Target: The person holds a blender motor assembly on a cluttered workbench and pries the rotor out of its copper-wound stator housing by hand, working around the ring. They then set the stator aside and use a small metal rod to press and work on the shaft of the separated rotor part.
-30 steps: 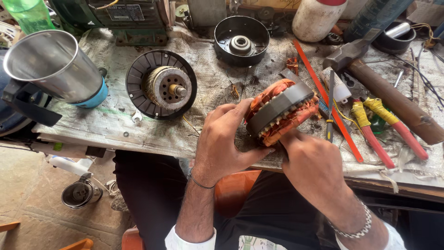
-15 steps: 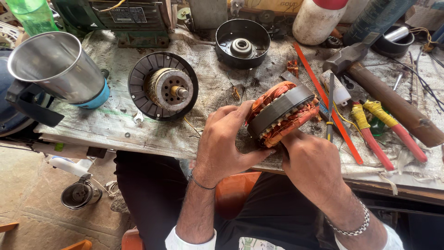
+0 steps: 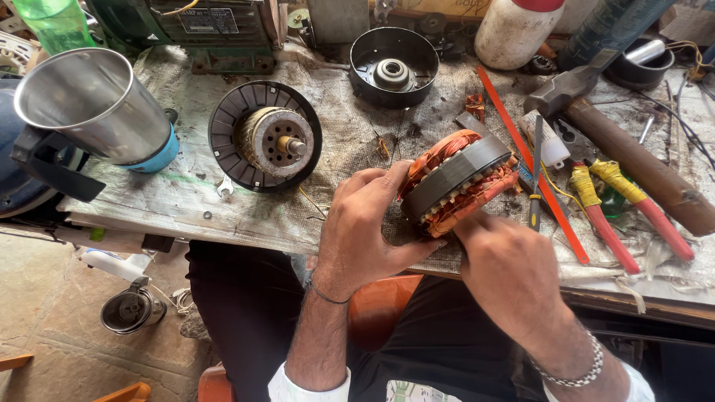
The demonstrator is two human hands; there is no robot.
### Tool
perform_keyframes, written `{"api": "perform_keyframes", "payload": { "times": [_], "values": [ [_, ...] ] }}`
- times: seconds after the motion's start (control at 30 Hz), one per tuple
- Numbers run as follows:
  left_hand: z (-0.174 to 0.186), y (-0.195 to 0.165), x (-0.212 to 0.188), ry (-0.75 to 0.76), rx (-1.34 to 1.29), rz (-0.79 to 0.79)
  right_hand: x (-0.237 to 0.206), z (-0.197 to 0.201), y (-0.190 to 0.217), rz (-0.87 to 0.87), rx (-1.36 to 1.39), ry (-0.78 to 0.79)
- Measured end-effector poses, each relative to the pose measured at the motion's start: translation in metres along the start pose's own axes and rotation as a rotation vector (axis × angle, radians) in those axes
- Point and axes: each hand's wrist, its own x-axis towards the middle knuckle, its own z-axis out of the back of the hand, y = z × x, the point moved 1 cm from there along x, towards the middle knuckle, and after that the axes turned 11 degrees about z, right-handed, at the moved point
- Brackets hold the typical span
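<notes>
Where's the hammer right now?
In the head view the hammer lies at the right of the workbench, head toward the white bottle, handle running down-right past the pliers, beyond the right hand.

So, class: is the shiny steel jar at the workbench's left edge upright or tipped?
Tipped. The shiny steel jar leans on its blue base, open mouth turned toward the camera; nothing shows inside.

At the near edge of the cluttered table [image 3: 223,216], the left hand [image 3: 365,227] grips a copper-wound motor stator [image 3: 456,182] tilted on its side while the right hand [image 3: 506,268] presses its lower windings, with a finned rotor [image 3: 265,137] to the left and pliers [image 3: 596,201] to the right.
</notes>
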Motion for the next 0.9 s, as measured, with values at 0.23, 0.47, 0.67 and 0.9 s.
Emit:
{"api": "perform_keyframes", "payload": {
  "times": [0.23,0.47,0.67,0.9],
  "values": [
    [-0.0001,-0.0006,-0.0001,0.001,-0.001,0.009,0.0027,0.0025,0.0,-0.026,0.049,-0.025],
    [0.0002,-0.0005,-0.0004,0.005,0.0,0.014,0.0033,0.0032,0.0003,-0.033,0.032,0.006],
    [-0.0004,0.0007,0.0002,0.004,0.011,0.01,0.0076,0.0032,-0.0002,0.008,0.047,-0.053],
    [-0.001,0.0009,0.0007,0.02,-0.003,0.02,0.0046,0.0046,0.0004,-0.023,0.06,-0.031]
  ]
}}
